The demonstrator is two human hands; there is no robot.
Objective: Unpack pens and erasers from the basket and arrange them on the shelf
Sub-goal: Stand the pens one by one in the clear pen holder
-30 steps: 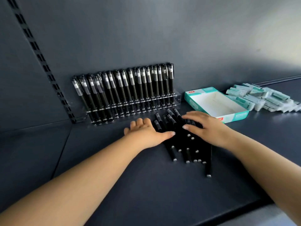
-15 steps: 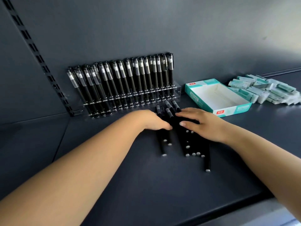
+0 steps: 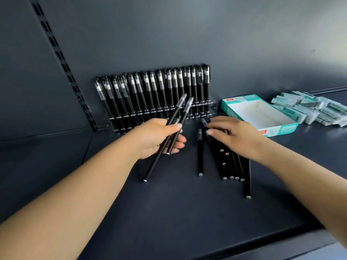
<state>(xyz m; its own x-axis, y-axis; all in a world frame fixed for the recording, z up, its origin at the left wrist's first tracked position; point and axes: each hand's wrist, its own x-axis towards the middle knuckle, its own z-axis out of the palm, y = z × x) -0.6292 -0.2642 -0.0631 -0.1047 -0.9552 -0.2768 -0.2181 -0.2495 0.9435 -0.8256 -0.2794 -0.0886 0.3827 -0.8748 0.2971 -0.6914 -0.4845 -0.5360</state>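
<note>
My left hand [image 3: 156,137] grips two black pens [image 3: 183,107] lifted off the dark shelf [image 3: 169,212], their capped ends pointing up and back. My right hand [image 3: 234,136] rests flat, fingers straight, on a loose pile of black pens [image 3: 231,166] lying on the shelf. One pen [image 3: 200,152] lies a little apart, left of the pile. Behind, a clear rack [image 3: 210,107] holds a long row of upright black pens [image 3: 154,91]. Wrapped erasers [image 3: 309,107] are heaped at the right.
An open, empty teal-and-white box [image 3: 281,126] sits between the pen rack and the erasers. A slotted upright rail [image 3: 62,66] runs up the back wall at the left. The shelf's front edge [image 3: 281,246] is at the lower right.
My left hand was pressing on the pile; now it has lifted two pens away to the left. My right hand stays on the pile. The camera has moved closer.
</note>
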